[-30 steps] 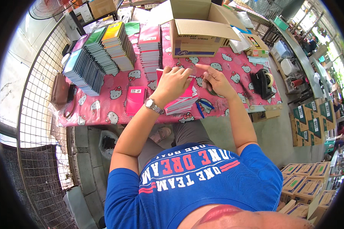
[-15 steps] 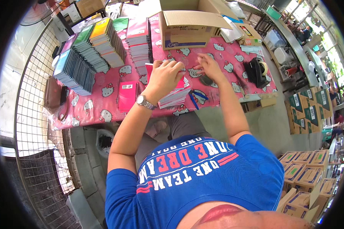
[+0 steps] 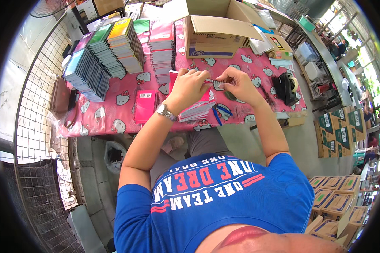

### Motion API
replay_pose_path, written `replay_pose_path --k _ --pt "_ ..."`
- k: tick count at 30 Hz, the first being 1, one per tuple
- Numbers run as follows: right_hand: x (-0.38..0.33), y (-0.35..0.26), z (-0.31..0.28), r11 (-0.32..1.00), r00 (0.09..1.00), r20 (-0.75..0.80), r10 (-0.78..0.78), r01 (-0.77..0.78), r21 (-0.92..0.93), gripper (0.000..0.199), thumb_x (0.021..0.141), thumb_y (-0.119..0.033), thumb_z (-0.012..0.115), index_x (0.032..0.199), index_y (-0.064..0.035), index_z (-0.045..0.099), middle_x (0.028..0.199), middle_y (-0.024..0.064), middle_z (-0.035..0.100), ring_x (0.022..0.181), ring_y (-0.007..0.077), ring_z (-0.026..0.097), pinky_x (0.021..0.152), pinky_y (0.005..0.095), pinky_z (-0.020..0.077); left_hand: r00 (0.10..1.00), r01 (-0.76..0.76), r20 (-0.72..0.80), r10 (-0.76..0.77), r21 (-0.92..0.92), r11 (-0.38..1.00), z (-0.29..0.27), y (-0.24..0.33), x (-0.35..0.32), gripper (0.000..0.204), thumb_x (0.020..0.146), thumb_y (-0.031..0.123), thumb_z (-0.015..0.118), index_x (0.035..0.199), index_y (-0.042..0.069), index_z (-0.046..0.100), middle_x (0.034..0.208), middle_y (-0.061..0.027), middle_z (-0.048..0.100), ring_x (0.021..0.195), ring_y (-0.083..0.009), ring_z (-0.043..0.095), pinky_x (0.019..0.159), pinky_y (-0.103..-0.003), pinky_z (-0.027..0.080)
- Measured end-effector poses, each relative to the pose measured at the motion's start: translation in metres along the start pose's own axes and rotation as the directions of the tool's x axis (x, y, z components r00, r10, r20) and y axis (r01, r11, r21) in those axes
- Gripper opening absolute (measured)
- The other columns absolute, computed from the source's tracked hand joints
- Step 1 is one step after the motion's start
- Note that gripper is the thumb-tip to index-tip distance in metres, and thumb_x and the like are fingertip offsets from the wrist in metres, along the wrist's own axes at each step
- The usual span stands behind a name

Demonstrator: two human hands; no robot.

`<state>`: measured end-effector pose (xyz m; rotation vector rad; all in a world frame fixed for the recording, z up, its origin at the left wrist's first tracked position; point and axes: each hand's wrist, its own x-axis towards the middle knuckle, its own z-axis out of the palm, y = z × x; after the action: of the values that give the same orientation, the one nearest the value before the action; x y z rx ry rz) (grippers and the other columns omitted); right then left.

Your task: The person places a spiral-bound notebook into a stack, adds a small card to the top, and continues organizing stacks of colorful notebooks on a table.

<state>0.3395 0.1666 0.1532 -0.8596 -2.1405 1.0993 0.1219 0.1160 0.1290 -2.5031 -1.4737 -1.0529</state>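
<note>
My left hand (image 3: 189, 87), a metal-band watch at its wrist, is closed on a red-covered notebook (image 3: 173, 76) held up on edge over the table; my fingers hide most of it. To its right, my right hand (image 3: 240, 86) is closed in a pinch by the notebook's edge. Something thin shows between the two hands, too small to name. Below my left hand sits a stack of pink notebooks (image 3: 195, 110). A blue-handled tool (image 3: 217, 114) lies at the stack's right. Left of my left wrist, a pink spiral notebook (image 3: 145, 108) lies flat.
Tall stacks of blue notebooks (image 3: 86, 76), green notebooks (image 3: 107, 55), yellow notebooks (image 3: 126, 48) and pink-topped notebooks (image 3: 161, 55) stand at the back left. An open cardboard box (image 3: 215, 42) is behind my hands. A tape dispenser (image 3: 288, 88) sits right, a brown pouch (image 3: 60, 98) left.
My right hand has gone from loosely spread fingers to a pinch, closer to the notebook's edge. My left hand keeps its hold. The whole view has shifted slightly.
</note>
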Motion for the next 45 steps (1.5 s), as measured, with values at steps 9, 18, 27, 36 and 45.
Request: replay_pose_path --k 9,18,27,36,45 --pt "-0.005 0.001 0.004 0.921 0.978 0.138 0.156 -0.195 0.338 0.025 0.096 -0.011 0.062 0.120 -0.0048 0.061 0.089 -0.0002 0.058 0.074 0.0046 0.052 0.066 0.0218 0.0440 0.998 0.016 0.059 -0.015 -0.018 1.000 -0.007 0.004 -0.003 0.024 0.090 0.024 0.065 0.108 0.011 0.055 0.097 -0.0064 0.068 0.093 -0.0241 0.063 0.085 -0.040 0.039" --pt "0.018 0.135 -0.014 0.962 0.960 -0.157 0.232 -0.250 -0.108 0.041 0.096 -0.038 0.058 0.119 -0.0030 0.059 0.092 0.0088 0.067 0.087 0.0236 0.066 0.080 0.0342 0.0528 0.991 0.022 0.133 -0.019 -0.027 0.999 -0.012 0.004 -0.003 0.011 0.094 0.016 0.058 0.102 0.010 0.057 0.093 -0.0055 0.066 0.096 -0.0229 0.062 0.091 -0.041 0.038" --pt "0.020 0.107 -0.006 0.921 0.970 0.096 0.223 -0.242 0.307 0.047 0.080 -0.029 0.072 0.116 0.0003 0.064 0.129 0.0173 0.060 0.123 0.0259 0.054 0.105 0.0377 0.0415 0.993 0.122 -0.017 -0.121 0.166 0.979 -0.016 -0.013 -0.022 0.033 0.086 0.038 0.069 0.107 0.013 0.063 0.106 -0.0027 0.062 0.111 -0.0273 0.055 0.098 -0.054 0.037" --pt "0.049 0.012 -0.037 0.918 0.800 0.598 -0.051 -0.198 0.343 0.055 0.080 -0.023 0.066 0.128 0.0037 0.060 0.137 0.0178 0.057 0.125 0.0248 0.054 0.108 0.0370 0.0386 0.985 0.118 0.118 -0.124 0.055 0.991 -0.017 -0.008 -0.014 0.040 0.078 0.037 0.077 0.107 0.013 0.063 0.103 -0.0045 0.061 0.107 -0.0265 0.054 0.091 -0.049 0.042" --pt "0.062 0.010 -0.031 0.976 0.762 0.617 0.196 -0.213 -0.047 0.059 0.080 -0.029 0.067 0.127 0.0057 0.060 0.129 0.0161 0.061 0.118 0.0221 0.058 0.104 0.0345 0.0419 0.985 0.134 0.111 -0.132 -0.006 0.991 -0.020 -0.011 -0.012 0.042 0.078 0.034 0.077 0.110 0.012 0.061 0.106 -0.0057 0.063 0.109 -0.0268 0.054 0.092 -0.047 0.041"
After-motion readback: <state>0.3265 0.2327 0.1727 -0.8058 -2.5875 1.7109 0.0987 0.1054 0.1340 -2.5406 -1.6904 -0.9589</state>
